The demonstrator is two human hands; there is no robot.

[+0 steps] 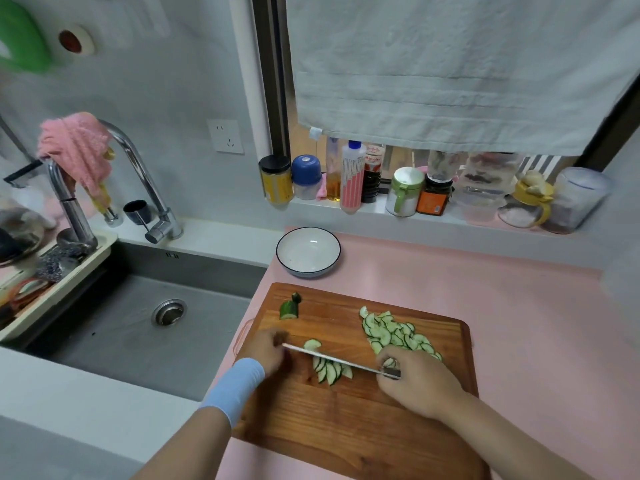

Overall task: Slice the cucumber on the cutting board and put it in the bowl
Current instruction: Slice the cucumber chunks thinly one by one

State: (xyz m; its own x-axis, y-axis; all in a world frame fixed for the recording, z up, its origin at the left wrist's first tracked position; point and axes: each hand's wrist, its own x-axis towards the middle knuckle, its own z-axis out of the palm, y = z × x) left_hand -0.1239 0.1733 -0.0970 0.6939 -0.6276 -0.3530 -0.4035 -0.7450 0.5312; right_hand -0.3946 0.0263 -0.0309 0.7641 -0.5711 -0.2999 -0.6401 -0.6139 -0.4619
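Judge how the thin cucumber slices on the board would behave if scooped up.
The cucumber slices look thin, so they probably bend and feel light. Their cut faces likely make them slippery. Lying flat and overlapped on the cutting board, they should slide, not roll.

Head view, forward-down, apparently close over cutting board [346, 420].

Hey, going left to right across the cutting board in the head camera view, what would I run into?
The left hand → short row of slices under the knife → big heap of slices. Left out because they overlap these: the cucumber end and the right hand.
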